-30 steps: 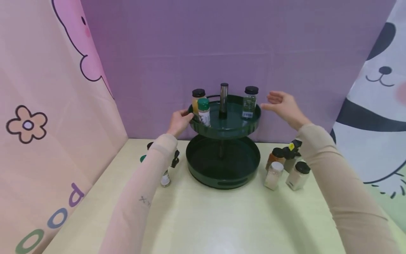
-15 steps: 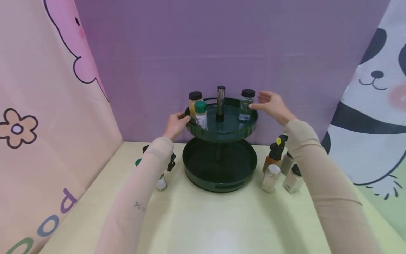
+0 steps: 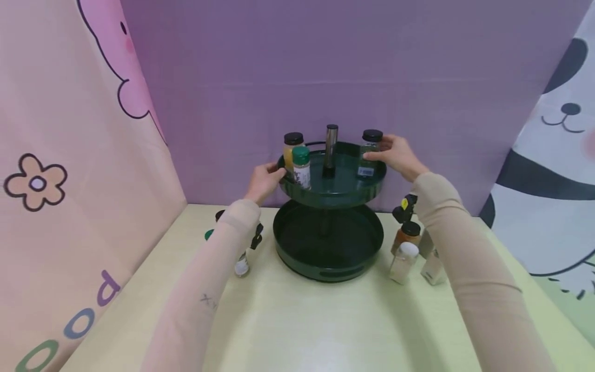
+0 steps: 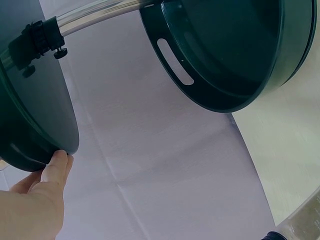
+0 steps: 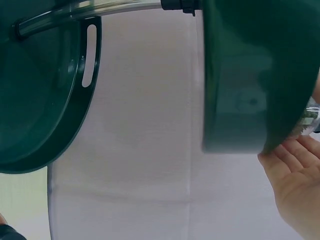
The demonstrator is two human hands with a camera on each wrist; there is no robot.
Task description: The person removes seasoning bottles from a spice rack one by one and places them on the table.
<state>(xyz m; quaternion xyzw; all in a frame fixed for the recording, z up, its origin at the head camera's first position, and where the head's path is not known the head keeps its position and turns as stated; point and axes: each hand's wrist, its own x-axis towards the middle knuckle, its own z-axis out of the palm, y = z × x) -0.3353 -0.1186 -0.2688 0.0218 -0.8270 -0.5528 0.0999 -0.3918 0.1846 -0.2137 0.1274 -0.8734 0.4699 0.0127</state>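
A dark green two-tier turntable stands on the table, its upper tray (image 3: 332, 196) on a central post over the lower tray (image 3: 302, 261). My left hand (image 3: 264, 182) grips the upper tray's left rim. Beside its thumb are a yellow spice jar with a black lid (image 3: 289, 150) and a green-capped spice jar (image 3: 301, 168). At the tray's right side, my right hand (image 3: 397, 156) holds a black-lidded jar of green herbs (image 3: 366, 166), thumb in front and fingers behind. In the right wrist view, the tray wall mostly hides that jar (image 5: 309, 117).
Right of the turntable stand a white-capped jar (image 3: 403, 263), an orange-brown jar (image 3: 406, 237), a partly covered pale jar (image 3: 433, 268) and a black-topped bottle (image 3: 403, 209). Several more containers, including a small labelled bottle (image 3: 241, 266), sit partly behind the left sleeve.
My right hand has moved left from beside the herb jar and closed around it. My left hand has stayed at the upper tray's rim. The head view has shifted slightly.
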